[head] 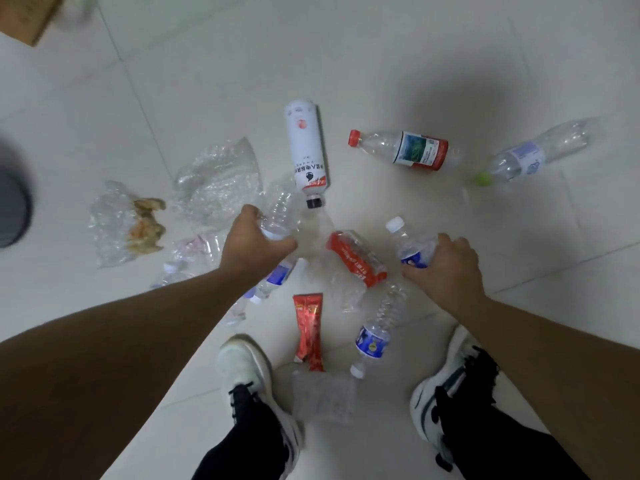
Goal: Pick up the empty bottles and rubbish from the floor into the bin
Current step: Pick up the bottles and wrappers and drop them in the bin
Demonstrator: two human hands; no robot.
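Pale floor tiles (381, 46) spread below a standing person, littered with empty bottles and wrappers. At the left edge sits a dark round bin (12, 209), well apart from the litter. A white bottle (306, 147) lies ahead, with a red-capped bottle (405, 150) to its right. The left hand (251, 242) is curled around a crumpled clear bottle (280, 216). The right hand (446, 266) is closed around a small blue-labelled bottle (410, 245). A red wrapper (308, 330) lies between the white shoes (242, 362).
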